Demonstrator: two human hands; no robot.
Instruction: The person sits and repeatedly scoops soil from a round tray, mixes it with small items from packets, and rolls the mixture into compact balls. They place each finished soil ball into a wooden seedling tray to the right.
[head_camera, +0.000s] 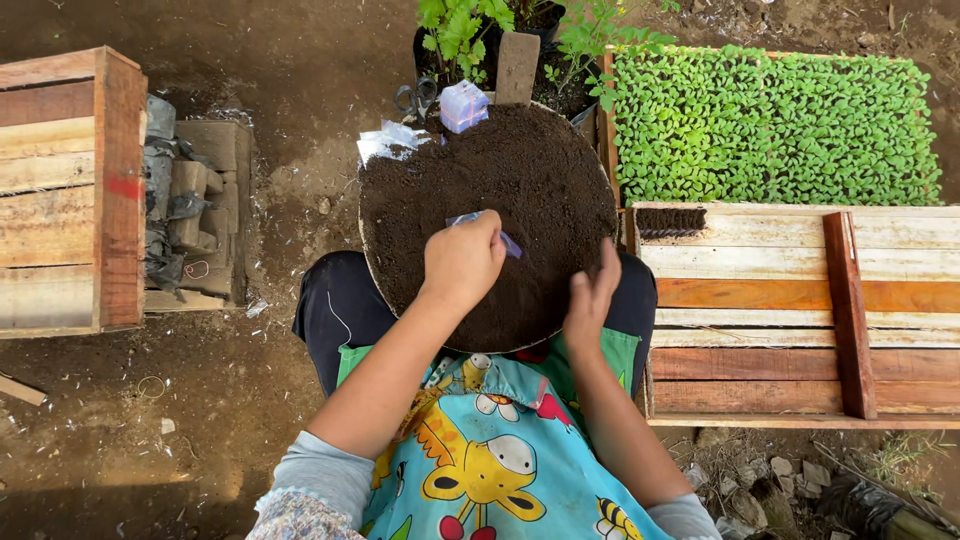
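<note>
Resting on the lap, a round tray heaped with dark soil (530, 190) is seen directly beneath both hands. The left hand (463, 260) is closed in a loose fist around a small clear plastic bag (507, 243), of which a crumpled edge is shown sticking out past the knuckles, and it is pressed down onto the soil near the middle of the heap. The right hand (591, 297) is held open and grasps nothing, its fingers laid together edge-on against the soil at the near right rim of the tray. Beyond the left hand, at the far edge of the heap, a folded bundle of clear plastic (463, 106) is lodged in the soil, with a pair of scissors (415, 98) just beside it on the ground. Farther off, potted green plants (470, 35) are set. To the right of the right hand, a slatted wooden crate (780, 320) is placed close against the tray, and behind it a seedling bed (775, 125) is packed with small green sprouts. Well apart to the left of the left hand, another wooden crate (65, 190) and a row of filled dark bags (190, 210) are seen on bare earth.
</note>
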